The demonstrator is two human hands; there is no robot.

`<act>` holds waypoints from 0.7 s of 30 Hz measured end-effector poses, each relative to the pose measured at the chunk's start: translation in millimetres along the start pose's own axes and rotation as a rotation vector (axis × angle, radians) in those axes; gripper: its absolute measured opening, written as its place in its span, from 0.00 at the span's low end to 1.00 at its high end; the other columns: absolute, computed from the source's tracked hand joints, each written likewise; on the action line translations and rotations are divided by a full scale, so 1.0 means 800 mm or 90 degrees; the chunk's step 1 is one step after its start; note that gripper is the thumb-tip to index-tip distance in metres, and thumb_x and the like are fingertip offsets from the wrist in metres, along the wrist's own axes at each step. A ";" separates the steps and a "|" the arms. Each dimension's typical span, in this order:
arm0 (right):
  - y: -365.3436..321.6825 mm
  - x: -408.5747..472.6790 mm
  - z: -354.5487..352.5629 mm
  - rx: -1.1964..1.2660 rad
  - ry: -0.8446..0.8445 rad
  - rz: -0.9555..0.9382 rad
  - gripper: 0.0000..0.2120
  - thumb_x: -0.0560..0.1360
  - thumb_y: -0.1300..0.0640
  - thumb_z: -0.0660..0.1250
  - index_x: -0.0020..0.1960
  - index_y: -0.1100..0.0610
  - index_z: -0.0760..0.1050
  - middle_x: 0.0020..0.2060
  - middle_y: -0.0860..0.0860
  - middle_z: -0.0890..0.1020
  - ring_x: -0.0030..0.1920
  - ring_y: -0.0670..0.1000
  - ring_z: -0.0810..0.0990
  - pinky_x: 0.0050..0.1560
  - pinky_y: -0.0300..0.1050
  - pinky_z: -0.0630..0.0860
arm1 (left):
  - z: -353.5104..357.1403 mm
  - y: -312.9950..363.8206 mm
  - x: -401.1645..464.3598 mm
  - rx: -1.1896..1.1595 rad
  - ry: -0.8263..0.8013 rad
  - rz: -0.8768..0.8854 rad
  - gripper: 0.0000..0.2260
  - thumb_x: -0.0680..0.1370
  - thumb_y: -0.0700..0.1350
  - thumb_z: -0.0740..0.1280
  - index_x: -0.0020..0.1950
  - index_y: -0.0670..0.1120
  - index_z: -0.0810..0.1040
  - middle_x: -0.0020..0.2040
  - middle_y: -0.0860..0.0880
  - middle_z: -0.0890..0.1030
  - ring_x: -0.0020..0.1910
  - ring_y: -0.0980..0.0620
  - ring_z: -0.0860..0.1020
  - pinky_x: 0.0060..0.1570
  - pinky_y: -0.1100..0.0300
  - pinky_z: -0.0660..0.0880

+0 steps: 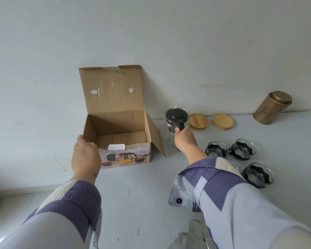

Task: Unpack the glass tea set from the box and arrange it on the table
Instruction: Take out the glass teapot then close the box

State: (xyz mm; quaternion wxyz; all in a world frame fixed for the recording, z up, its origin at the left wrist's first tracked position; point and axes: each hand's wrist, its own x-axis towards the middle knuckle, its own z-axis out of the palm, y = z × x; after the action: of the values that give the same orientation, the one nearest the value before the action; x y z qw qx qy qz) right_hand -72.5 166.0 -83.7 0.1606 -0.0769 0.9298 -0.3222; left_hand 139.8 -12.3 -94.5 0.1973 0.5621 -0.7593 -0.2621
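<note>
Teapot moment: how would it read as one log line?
right hand grips teapot handle | left hand holds box corner | glass cups on table

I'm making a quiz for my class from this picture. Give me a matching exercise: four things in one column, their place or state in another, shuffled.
Things
1. teapot
2. box
3. gold tin
4. wooden lids

States
A. far right, by the wall
B. lid flap raised
C. lying flat behind the teapot
D. handle gripped by the right hand

Pairs: 1-D, 2-B, 3-A, 4-C
</note>
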 end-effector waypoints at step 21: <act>0.000 -0.053 0.008 0.018 0.226 -0.190 0.15 0.76 0.47 0.65 0.56 0.55 0.66 0.53 0.54 0.73 0.49 0.58 0.77 0.40 0.47 0.71 | -0.011 0.006 -0.007 0.009 -0.017 0.011 0.21 0.81 0.41 0.50 0.74 0.40 0.57 0.65 0.35 0.71 0.58 0.34 0.73 0.54 0.43 0.70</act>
State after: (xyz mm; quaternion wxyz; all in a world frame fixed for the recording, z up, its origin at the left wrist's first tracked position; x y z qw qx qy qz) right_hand -30.7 173.0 -78.1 -0.0536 -0.1532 0.9173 -0.3636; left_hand 143.6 -7.2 -84.6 0.1850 0.5531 -0.7688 -0.2624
